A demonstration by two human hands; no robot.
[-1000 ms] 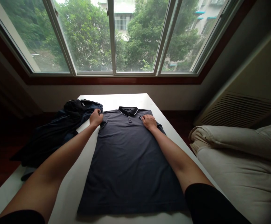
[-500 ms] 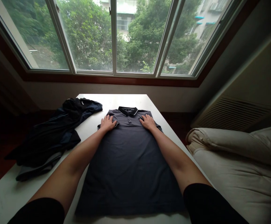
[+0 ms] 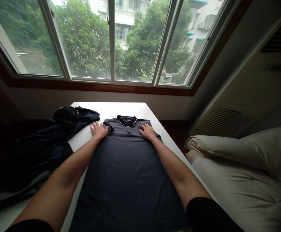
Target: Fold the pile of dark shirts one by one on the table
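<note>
A dark polo shirt (image 3: 130,170) lies face up on a white table (image 3: 121,108), its black, white-edged collar toward the window. Both short sleeves are turned in over the front. At the shirt's left edge, my left hand (image 3: 98,130) rests with its fingers spread, the thumb touching the folded sleeve. My right hand (image 3: 148,131) lies flat on the other sleeve, fingers stretched out, covering part of its fold. Neither hand grips the cloth.
A heap of dark clothes (image 3: 45,138) lies along the table's left side. To the right stands a beige padded sofa (image 3: 232,167). Beyond the table are a wide window (image 3: 112,48) and a vented white unit (image 3: 227,119) at the right.
My left hand has slid outward, off the left sleeve to the shirt's edge. My right hand stays on its sleeve. The whole view has shifted a little.
</note>
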